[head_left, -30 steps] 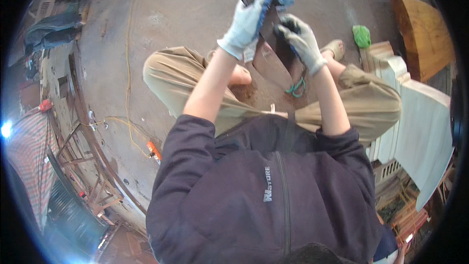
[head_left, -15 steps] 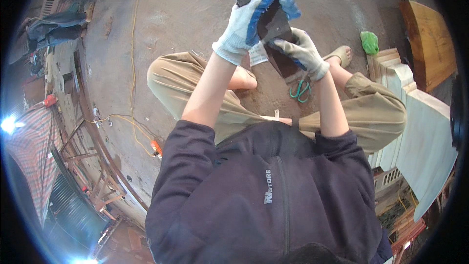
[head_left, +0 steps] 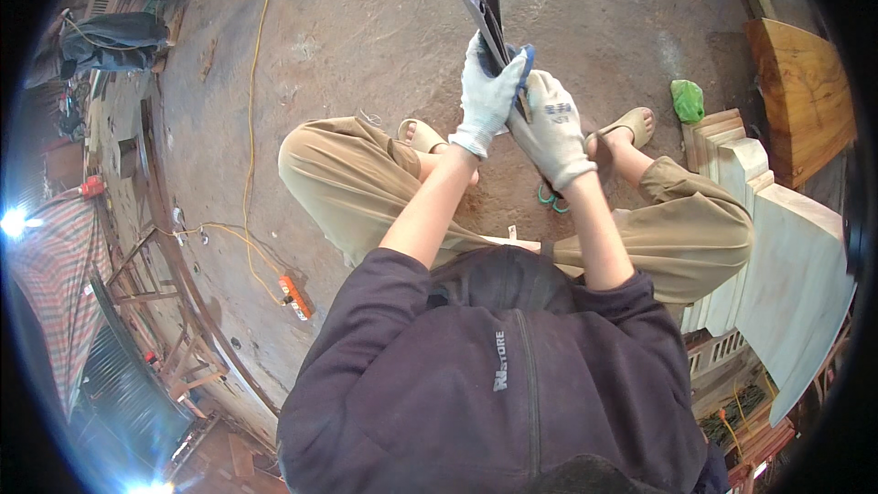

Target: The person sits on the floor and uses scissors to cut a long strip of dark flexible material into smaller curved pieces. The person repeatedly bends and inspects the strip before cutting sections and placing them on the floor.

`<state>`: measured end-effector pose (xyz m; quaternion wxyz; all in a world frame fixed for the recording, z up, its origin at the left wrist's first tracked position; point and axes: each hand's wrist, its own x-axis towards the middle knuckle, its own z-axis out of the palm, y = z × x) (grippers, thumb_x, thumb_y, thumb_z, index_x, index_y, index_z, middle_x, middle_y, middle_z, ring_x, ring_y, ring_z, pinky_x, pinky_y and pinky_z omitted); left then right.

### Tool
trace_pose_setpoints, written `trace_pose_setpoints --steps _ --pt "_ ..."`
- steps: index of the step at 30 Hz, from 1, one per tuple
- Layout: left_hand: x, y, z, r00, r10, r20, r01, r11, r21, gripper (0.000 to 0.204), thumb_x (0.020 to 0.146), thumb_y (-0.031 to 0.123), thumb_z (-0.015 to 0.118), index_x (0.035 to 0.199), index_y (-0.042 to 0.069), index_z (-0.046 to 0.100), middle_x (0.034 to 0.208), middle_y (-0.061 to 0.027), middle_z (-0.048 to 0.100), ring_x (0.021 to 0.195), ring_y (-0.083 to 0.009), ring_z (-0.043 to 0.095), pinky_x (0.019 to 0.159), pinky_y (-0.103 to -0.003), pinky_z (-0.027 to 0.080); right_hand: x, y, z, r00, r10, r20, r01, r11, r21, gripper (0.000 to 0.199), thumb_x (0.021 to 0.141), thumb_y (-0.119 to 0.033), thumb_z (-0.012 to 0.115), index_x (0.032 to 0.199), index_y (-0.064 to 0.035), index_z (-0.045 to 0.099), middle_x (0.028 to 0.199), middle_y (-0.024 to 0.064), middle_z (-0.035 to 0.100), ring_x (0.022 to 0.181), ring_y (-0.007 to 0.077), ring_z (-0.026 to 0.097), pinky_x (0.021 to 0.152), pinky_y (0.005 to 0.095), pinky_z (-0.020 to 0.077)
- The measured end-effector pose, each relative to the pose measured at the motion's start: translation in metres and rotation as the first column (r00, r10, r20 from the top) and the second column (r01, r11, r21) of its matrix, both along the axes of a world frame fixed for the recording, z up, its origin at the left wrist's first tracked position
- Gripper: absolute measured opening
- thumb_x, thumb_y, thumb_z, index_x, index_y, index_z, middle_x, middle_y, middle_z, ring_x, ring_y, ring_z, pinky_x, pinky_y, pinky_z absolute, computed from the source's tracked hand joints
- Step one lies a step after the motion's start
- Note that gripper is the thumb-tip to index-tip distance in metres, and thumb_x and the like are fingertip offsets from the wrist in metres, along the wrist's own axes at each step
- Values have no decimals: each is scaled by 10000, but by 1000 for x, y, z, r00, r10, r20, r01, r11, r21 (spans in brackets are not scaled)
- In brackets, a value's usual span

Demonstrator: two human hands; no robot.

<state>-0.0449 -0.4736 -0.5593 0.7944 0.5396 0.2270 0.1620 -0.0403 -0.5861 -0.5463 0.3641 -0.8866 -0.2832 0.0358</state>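
A dark brown, flexible strip [head_left: 485, 14], which looks like sandpaper, is held up in front of me, turned nearly edge-on. Its far end is folded over in a narrow loop. My left hand [head_left: 494, 96], in a white glove with blue coating, is closed round the strip's middle. Lower down, close beside it, my right hand [head_left: 553, 128] in a similar, dirtier glove grips the same strip; its fingertips are mostly hidden. On the ground below my right wrist lie green-handled scissors [head_left: 549, 198], partly covered by the hand and strip.
My legs are bent on either side, feet in beige sandals. A green plastic bag [head_left: 688, 102] lies by pale wooden mouldings [head_left: 718, 142] at right, near a brown wooden panel [head_left: 805, 96]. At left, a yellow cord [head_left: 249, 128] runs to an orange power strip [head_left: 294, 297].
The strip has turned from showing its broad face to nearly edge-on, its far end now looped. My left hand has come lower, and both hands are closer together.
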Motion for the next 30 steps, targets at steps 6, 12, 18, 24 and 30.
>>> trace_pose_setpoints --steps 6,12,18,24,30 --pt "17 68 15 973 43 226 -35 999 -35 303 817 70 712 1057 41 529 868 -22 598 737 -108 589 670 -246 510 11 -72 -43 784 -214 -582 565 635 527 388 902 -264 625 1192 -22 536 1082 63 575 965 152 556 839 282 472" --pt "18 114 38 958 56 280 -115 973 199 290 895 261 646 1076 59 542 905 -70 631 669 -166 590 642 -322 529 -35 -143 -208 403 -551 -731 -213 720 -660 572 862 -460 445 1180 -14 613 1196 181 613 1150 309 571 931 379 453" --pt "16 131 43 995 -88 47 99 937 -335 508 840 483 635 1037 33 508 826 -59 559 669 -160 533 639 -311 493 -104 -146 -302 556 -625 -548 211 744 -634 455 849 -333 475 1135 -11 624 1222 215 572 1149 342 552 954 420 449" --pt "-91 176 -14 847 -469 -250 160 674 -721 410 840 341 660 1022 27 468 766 -58 528 664 -156 532 626 -334 521 -105 -117 -313 280 -887 -368 503 462 -730 524 812 -375 594 1152 2 463 1116 261 605 1054 386 598 881 448 481" --pt "-182 102 -58 886 -372 -278 -355 -156 -922 379 833 279 660 1024 29 449 744 -54 516 656 -155 533 618 -344 532 -104 -117 -322 61 -930 -363 504 343 -793 701 744 -394 678 1218 14 360 1201 225 517 1112 353 534 923 414 441"
